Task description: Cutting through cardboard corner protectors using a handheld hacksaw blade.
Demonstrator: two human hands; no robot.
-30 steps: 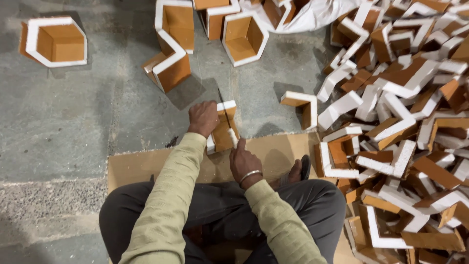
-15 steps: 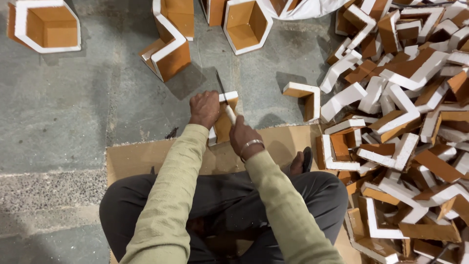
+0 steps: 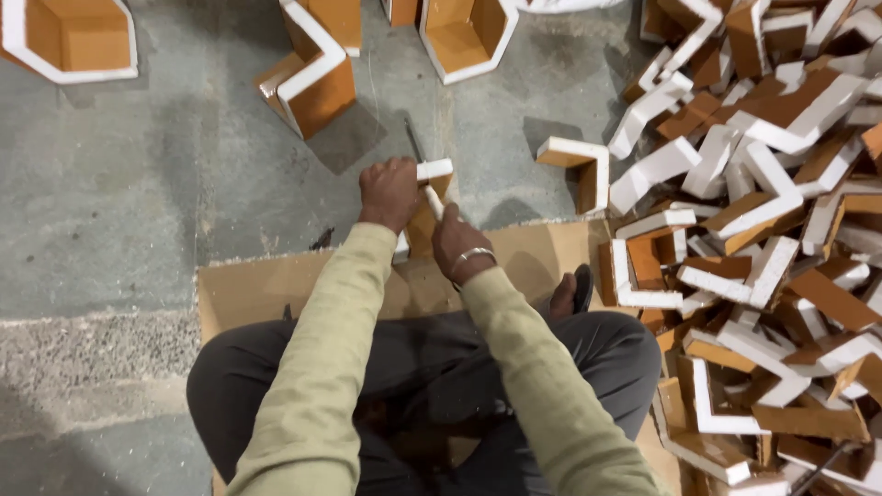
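We grip one bent orange-and-white foam-board piece (image 3: 430, 197) in both closed hands, left hand (image 3: 389, 193) and right hand (image 3: 457, 246); several formed hexagonal shells (image 3: 464, 37) stand ahead, while the big heap of bent pieces (image 3: 763, 230) remains.

Pale olive long sleeves, dark grey trousers, silver bracelet (image 3: 475, 256).

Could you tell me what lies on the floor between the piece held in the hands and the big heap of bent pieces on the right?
In the head view, one bent white-edged orange piece stands alone on the grey floor between the held piece and the heap.
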